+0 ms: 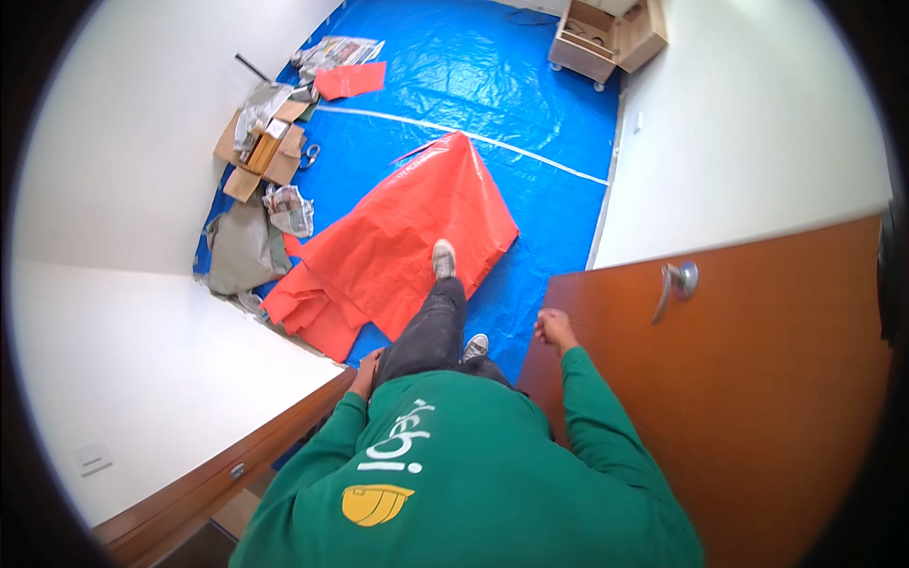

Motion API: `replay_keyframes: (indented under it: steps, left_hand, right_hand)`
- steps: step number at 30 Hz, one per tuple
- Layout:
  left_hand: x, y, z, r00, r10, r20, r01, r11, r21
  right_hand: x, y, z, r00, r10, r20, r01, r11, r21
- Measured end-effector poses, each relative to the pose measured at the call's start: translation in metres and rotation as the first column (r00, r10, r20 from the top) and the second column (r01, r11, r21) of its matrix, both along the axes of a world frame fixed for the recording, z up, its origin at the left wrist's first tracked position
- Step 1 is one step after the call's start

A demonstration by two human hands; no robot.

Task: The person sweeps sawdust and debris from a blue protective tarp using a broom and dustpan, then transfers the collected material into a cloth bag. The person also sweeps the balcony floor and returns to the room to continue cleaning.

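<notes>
My right hand [556, 328] hangs in front of the brown wooden door [757, 379], near its edge and below the metal lever handle [674, 284]. Its fingers are curled in and I see nothing in them. At my left thigh is my left hand [365, 373], close to the wooden door frame [284, 426]; its fingers are mostly hidden. A large red plastic sheet [379, 246] lies folded and rumpled ahead of me, with one of my shoes [444, 259] on or just over it. My other shoe [475, 347] is farther back, over the blue tarp [521, 85].
Along the left wall lie an opened cardboard box [284, 166], a grey-green cloth [244, 248], crumpled newspaper [290, 210], a roll of tape [311, 154] and a smaller red sheet [351, 80]. A wheeled wooden box [582, 59] with its lid open stands at the far right. White walls flank the tarp.
</notes>
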State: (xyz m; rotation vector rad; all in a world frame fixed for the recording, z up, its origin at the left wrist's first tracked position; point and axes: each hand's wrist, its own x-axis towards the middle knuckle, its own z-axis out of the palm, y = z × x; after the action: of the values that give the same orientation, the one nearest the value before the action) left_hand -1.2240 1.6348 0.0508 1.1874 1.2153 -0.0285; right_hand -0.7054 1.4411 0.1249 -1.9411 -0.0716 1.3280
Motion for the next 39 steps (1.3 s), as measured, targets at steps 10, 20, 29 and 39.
replay_keyframes:
  steps: [10,20,29,39]
  left_hand:
    - [0.111,0.111,-0.033,0.852,-0.446,-0.274,0.499,0.851,0.166]
    - [0.256,0.391,0.020,0.879,0.474,0.045,-0.460,0.869,-0.181]
    - [0.272,0.430,0.002,0.789,0.613,0.046,-0.600,0.784,-0.157]
    - [0.305,0.338,0.007,0.795,-0.230,-0.562,0.372,0.916,0.152]
  right_hand:
    - [0.044,-0.095,-0.074,0.621,0.772,0.135,-0.707,0.626,-0.330]
    - [0.207,0.195,0.010,0.933,0.227,0.280,-0.206,0.973,-0.103]
    - [0.262,0.380,0.060,0.974,0.228,0.021,-0.214,0.939,-0.269]
    - [0.471,0.334,-0.083,0.513,0.844,0.156,-0.817,0.536,-0.211]
